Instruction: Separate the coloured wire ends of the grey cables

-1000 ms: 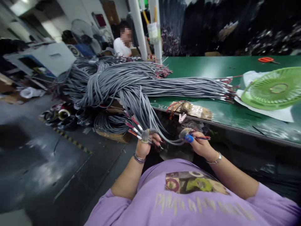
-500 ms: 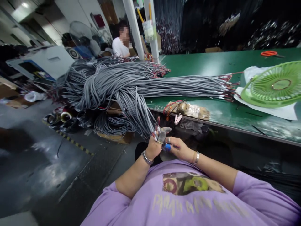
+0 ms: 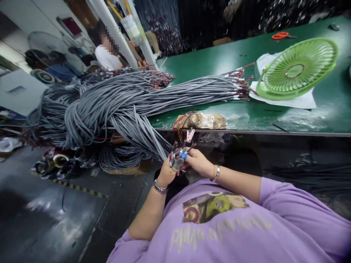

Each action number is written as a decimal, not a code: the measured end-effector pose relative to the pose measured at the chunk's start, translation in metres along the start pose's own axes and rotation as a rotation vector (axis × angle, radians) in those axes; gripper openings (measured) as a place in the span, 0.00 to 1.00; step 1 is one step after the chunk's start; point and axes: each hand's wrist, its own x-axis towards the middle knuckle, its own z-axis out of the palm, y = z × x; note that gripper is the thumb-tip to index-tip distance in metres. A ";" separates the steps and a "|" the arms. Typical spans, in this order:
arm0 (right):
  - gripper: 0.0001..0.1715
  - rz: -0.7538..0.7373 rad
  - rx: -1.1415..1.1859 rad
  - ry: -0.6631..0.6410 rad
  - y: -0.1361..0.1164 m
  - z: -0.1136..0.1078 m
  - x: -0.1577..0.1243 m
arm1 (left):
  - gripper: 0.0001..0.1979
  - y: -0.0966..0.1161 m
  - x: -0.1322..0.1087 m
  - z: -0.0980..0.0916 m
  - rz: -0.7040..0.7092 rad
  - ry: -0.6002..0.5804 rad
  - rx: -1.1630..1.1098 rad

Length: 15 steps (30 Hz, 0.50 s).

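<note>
My left hand (image 3: 168, 173), with grey covers on its fingers, is closed around the ends of a bundle of grey cables (image 3: 145, 133). The bundle hangs down to it from the table edge, and thin red and dark wire ends poke up past the fingers. My right hand (image 3: 201, 163) meets the left one, with a blue wrap (image 3: 183, 156) on a fingertip. Its fingers are pinched on wire ends, some of which stick up above them. The exact grip between the two hands is partly hidden.
More grey cables (image 3: 186, 93) lie heaped across the green table (image 3: 197, 65). Near its edge are a wooden block (image 3: 212, 121) with wires and a pink clip (image 3: 190, 135). A green fan (image 3: 296, 71) and orange scissors (image 3: 281, 35) are at right. A person (image 3: 107, 57) sits beyond.
My view has turned, so the table scene sits further left. My right hand has come up against the left, and its blue-wrapped finger is now at the wire ends.
</note>
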 end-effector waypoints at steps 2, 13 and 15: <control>0.24 -0.028 -0.008 -0.026 0.000 -0.003 -0.002 | 0.26 0.003 0.000 -0.001 0.011 -0.019 -0.006; 0.20 -0.337 -0.473 0.065 0.008 -0.024 -0.008 | 0.22 -0.010 0.004 -0.002 0.004 0.133 -0.295; 0.16 -0.408 -0.616 0.088 0.010 -0.034 -0.008 | 0.22 -0.002 0.001 -0.004 0.003 0.175 -0.348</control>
